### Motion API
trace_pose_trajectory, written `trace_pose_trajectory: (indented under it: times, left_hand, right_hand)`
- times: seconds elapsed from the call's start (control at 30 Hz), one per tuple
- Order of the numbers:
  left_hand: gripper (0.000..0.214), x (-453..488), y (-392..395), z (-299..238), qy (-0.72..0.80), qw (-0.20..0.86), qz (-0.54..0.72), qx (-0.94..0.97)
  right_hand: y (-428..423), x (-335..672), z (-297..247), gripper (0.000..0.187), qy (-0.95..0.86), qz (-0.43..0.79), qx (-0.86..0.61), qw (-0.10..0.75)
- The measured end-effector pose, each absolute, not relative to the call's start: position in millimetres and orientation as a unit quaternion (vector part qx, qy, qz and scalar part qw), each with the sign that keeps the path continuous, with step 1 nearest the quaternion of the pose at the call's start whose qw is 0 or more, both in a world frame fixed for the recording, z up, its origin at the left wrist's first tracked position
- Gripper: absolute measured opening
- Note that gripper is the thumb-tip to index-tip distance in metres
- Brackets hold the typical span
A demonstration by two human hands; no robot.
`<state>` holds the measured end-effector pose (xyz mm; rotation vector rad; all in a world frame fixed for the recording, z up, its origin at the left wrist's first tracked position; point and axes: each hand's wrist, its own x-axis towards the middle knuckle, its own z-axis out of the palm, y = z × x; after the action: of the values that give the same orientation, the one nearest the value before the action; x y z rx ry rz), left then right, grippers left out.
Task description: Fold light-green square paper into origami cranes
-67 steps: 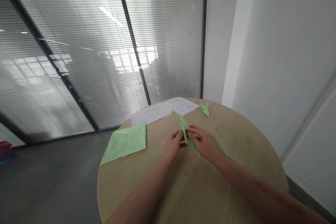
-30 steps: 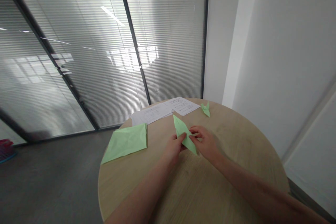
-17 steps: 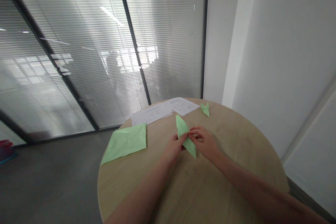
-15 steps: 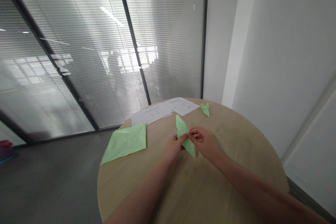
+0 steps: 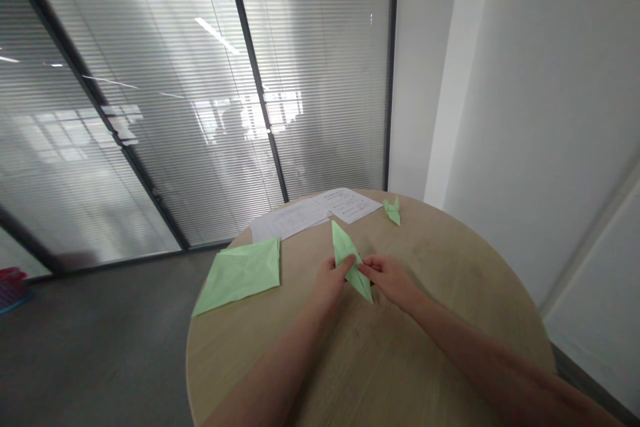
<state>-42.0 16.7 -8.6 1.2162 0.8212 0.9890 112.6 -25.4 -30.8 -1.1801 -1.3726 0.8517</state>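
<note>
A long, pointed piece of folded green paper [image 5: 343, 241] is held between both hands above the round table. My left hand [image 5: 332, 278] grips it from the left, thumb pressed on its upper face and the other fingers partly hidden below. On the right edge, my right hand [image 5: 385, 275] pinches it between thumb and fingers, close to the left thumb. One tip of the paper points away from me, the other down towards me. Its underside is hidden.
Light wooden round table [image 5: 400, 360] under the hands. Green paper sheets [image 5: 240, 273] lie at its left edge, printed white sheets [image 5: 295, 217] at the back. A small folded green paper figure [image 5: 393, 211] sits at the back right. Glass partition [image 5: 330, 113] behind, white wall [image 5: 540, 113] right.
The right hand's fingers have closed down on the paper's right edge, where they were more raised before. The folded paper stays in both hands, nearly in the same place.
</note>
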Motion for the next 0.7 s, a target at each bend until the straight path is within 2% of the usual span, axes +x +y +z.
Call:
trace_pose_trajectory:
  times: [0.17, 0.47, 0.7]
  left_hand:
    - [0.035, -44, 17, -7, 0.392, 0.585, 0.465, 0.536]
    - [0.039, -44, 10, -1, 0.342, 0.641, 0.407, 0.554]
    - [0.044, -42, 13, -3, 0.342, 0.614, 0.425, 0.571]
  right_hand:
    - [-26, 111, -30, 0.034, -0.567, 0.402, -0.489, 0.527]
    - [-35, 109, -18, 0.041, -0.534, 0.491, -0.432, 0.535]
    - [-35, 108, -19, 0.043, -0.517, 0.515, -0.426, 0.534]
